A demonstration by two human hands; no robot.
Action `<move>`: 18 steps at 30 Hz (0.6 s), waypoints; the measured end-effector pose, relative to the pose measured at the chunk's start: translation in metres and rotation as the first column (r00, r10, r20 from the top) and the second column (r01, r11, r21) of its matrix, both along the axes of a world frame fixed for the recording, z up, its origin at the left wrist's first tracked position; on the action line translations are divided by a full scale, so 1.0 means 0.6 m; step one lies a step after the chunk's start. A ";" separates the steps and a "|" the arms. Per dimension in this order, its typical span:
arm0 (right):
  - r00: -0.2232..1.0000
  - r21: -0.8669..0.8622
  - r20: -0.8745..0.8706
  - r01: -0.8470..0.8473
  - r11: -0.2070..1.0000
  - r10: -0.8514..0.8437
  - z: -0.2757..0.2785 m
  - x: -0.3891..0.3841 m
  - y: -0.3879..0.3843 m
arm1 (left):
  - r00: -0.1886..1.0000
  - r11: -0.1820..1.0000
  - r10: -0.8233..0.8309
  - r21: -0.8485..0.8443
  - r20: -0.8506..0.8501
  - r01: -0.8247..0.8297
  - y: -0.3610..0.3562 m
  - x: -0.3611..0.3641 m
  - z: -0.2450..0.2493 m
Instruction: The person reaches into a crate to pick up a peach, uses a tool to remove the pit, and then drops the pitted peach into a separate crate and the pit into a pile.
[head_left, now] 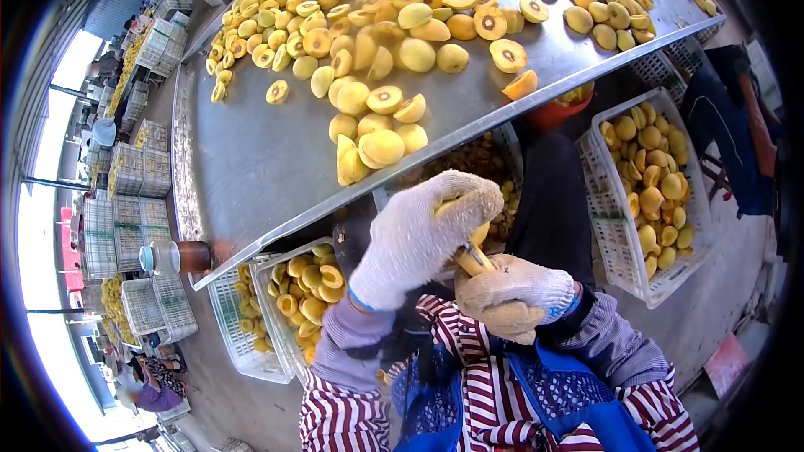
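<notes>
Both hands wear knitted work gloves, over the gap below the metal table's edge. My left hand (427, 230) is closed around a yellow fruit piece (479, 232), mostly hidden by the glove. My right hand (515, 294) is wrapped round the wooden handle (474, 259) of a small tool, whose tip points toward the fruit. Its working end is too hidden to make out. Beyond my hands, many halved yellow fruits (381, 148) lie on the metal table (268, 175), cut faces and dark centers showing on some.
White crates of fruit stand right (653, 291) and lower left (285, 356). Below the table sit a crate of dark scraps (502, 226) and a red bucket (553, 115). A jar (180, 257) is by the table's left corner. Other people are at the left, top and right edges.
</notes>
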State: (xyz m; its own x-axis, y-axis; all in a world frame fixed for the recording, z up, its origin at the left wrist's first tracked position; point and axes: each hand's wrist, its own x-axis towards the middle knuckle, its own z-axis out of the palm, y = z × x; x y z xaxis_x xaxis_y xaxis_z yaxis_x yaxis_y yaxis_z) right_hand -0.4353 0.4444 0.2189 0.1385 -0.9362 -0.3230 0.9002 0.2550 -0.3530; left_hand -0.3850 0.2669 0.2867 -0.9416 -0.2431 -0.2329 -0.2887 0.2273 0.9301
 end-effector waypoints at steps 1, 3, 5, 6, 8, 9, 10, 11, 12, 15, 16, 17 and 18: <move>0.998 0.047 0.024 -0.052 0.998 0.051 0.019 -0.007 -0.001 | 0.997 0.994 -0.068 0.085 0.021 0.066 -0.016 -0.004 -0.011; 0.997 0.053 0.026 -0.080 0.995 0.078 0.027 -0.017 -0.003 | 0.994 0.932 -0.092 0.357 0.054 0.067 -0.023 -0.009 -0.016; 0.997 0.025 0.050 -0.063 0.998 0.061 0.025 -0.018 0.000 | 1.000 0.994 0.004 0.105 0.013 -0.005 0.003 -0.006 -0.010; 0.997 -0.006 0.070 -0.032 0.999 0.033 0.018 -0.016 0.003 | 0.999 0.999 0.047 -0.022 -0.020 -0.047 0.013 -0.004 -0.009; 0.958 -0.125 0.286 0.027 0.992 0.009 -0.004 -0.003 0.005 | 0.982 0.974 -0.050 -0.228 -0.180 0.007 0.013 -0.001 -0.018; 0.885 -0.209 0.465 0.074 0.975 0.032 -0.020 0.005 0.001 | 0.972 0.953 -0.088 -0.301 -0.220 0.019 0.015 -0.002 -0.018; 0.779 -0.282 0.622 0.133 0.950 0.076 -0.028 0.008 -0.003 | 0.958 0.927 -0.128 -0.375 -0.258 0.023 0.015 -0.003 -0.017; 0.826 -0.239 0.561 0.092 0.967 0.060 -0.028 0.006 0.000 | 0.991 0.986 -0.076 -0.157 -0.111 0.058 0.009 -0.006 -0.017; 0.866 -0.191 0.498 0.055 0.980 0.048 -0.018 0.004 0.004 | 0.997 0.996 -0.057 0.072 0.050 0.054 -0.001 -0.012 -0.016; 0.869 -0.182 0.493 0.048 0.982 0.049 -0.020 0.003 0.005 | 0.993 0.952 -0.035 0.308 0.112 -0.001 -0.004 -0.012 -0.022; 0.850 -0.199 0.525 0.062 0.978 0.053 -0.022 0.003 0.006 | 0.998 0.948 -0.015 0.318 0.065 -0.006 -0.001 -0.009 -0.024; 0.897 -0.170 0.440 0.032 0.985 0.047 -0.017 -0.001 0.008 | 1.000 0.941 -0.008 0.339 -0.021 0.015 0.002 -0.005 -0.024; 0.935 -0.136 0.353 0.003 0.991 0.046 -0.008 -0.005 0.013 | 0.995 0.932 0.004 0.361 -0.105 0.035 0.007 0.003 -0.022</move>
